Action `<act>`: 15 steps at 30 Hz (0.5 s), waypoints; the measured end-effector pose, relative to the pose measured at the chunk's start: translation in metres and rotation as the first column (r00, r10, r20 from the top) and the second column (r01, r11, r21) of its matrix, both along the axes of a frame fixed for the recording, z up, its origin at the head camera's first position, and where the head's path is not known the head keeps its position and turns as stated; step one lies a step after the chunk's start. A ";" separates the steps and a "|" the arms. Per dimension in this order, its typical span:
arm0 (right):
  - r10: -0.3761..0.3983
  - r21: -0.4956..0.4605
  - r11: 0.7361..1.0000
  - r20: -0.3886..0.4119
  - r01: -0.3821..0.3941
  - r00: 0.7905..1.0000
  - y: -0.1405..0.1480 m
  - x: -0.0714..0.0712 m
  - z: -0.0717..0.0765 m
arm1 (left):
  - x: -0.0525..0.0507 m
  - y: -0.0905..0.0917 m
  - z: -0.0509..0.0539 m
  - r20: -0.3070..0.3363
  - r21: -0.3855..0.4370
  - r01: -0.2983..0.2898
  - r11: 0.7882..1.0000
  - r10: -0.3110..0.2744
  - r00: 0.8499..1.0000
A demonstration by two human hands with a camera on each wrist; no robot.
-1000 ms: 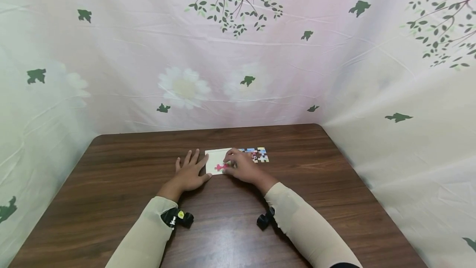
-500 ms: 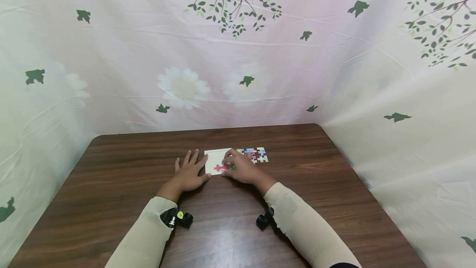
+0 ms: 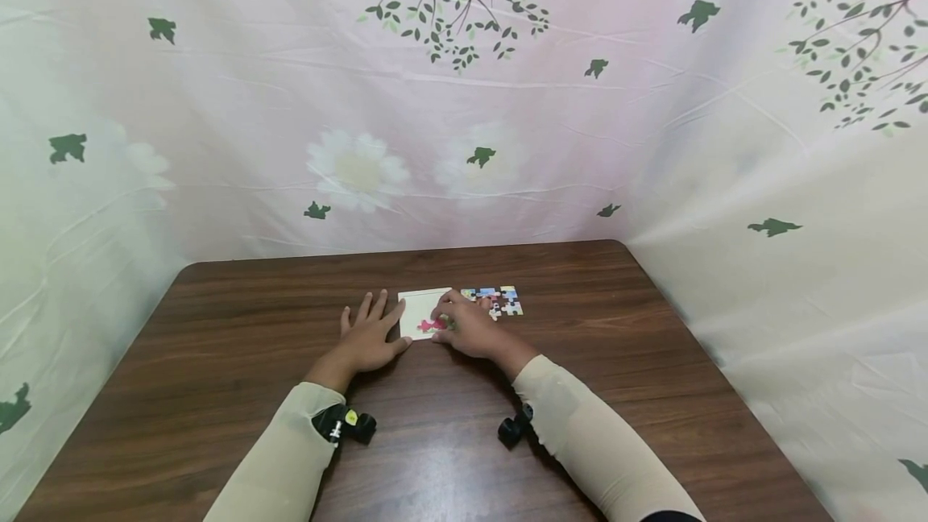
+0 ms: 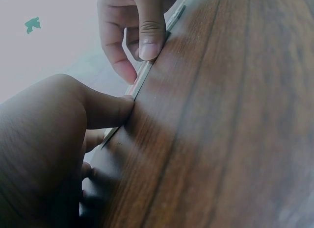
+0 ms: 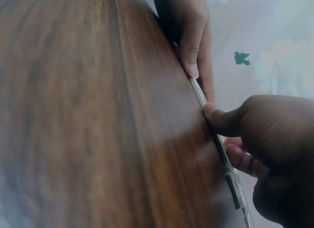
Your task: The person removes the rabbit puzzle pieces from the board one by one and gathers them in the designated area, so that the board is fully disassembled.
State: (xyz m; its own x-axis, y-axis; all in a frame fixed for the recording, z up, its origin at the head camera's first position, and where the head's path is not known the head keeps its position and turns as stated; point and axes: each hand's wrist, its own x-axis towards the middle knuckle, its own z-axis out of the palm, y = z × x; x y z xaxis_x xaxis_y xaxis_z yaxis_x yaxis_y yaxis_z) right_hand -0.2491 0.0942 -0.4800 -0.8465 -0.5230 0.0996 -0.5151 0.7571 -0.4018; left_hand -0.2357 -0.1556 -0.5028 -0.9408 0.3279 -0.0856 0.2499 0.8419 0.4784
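Note:
A white puzzle board (image 3: 416,306) lies flat on the table, with pink puzzle pieces (image 3: 425,325) along its near side. My left hand (image 3: 370,342) is spread at the board's left edge, its thumb and a finger touching it. Over the board's right part, my right hand (image 3: 473,327) pinches a small puzzle piece with green on it (image 3: 450,321), mostly covered by the fingers. In the right wrist view the right thumb (image 5: 223,121) lies at the board's near edge (image 5: 198,93), the other fingers curled over it. The left wrist view shows the left thumb (image 4: 110,109) against that edge.
Several loose, colourful puzzle pieces (image 3: 510,300) lie right of the board, partly behind the right hand. The brown wooden table (image 3: 638,393) extends all around. A printed cloth (image 3: 406,103) hangs behind its far edge.
The right fingers have shifted slightly left over the board, close to the pink pieces, and green shows more beside them. The left hand has stayed in place.

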 end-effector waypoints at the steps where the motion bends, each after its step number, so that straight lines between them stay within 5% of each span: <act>1: -0.005 0.004 1.000 0.000 0.005 1.000 -0.001 0.000 0.000 | 0.000 0.000 0.001 -0.003 0.003 0.001 1.000 -0.001 1.000; 15: -0.048 0.017 0.999 0.018 0.048 0.999 -0.006 0.001 0.001 | 0.009 0.004 0.015 -0.001 -0.018 0.005 1.000 -0.005 1.000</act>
